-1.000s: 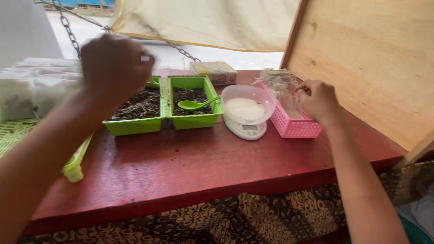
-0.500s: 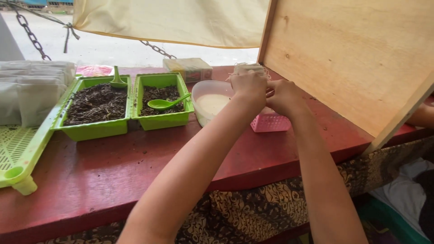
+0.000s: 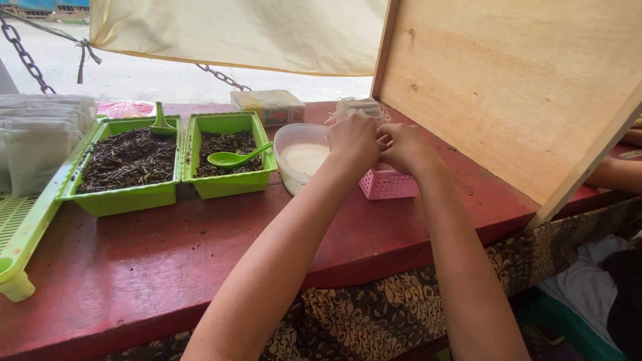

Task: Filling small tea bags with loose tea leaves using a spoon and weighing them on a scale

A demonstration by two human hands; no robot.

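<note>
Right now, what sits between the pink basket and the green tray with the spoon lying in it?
In the head view, a clear plastic bowl with a white inside stands between the pink basket and the green tray, just left of the left hand.

bench (image 3: 167, 247): red painted wood, matt, scuffed | trays (image 3: 231, 184) on it: glossy green plastic | basket (image 3: 388, 184) right of trays: pink plastic lattice | board (image 3: 508, 87) behind basket: bare pale wood, smooth | chain (image 3: 27, 60): dull metal
</note>
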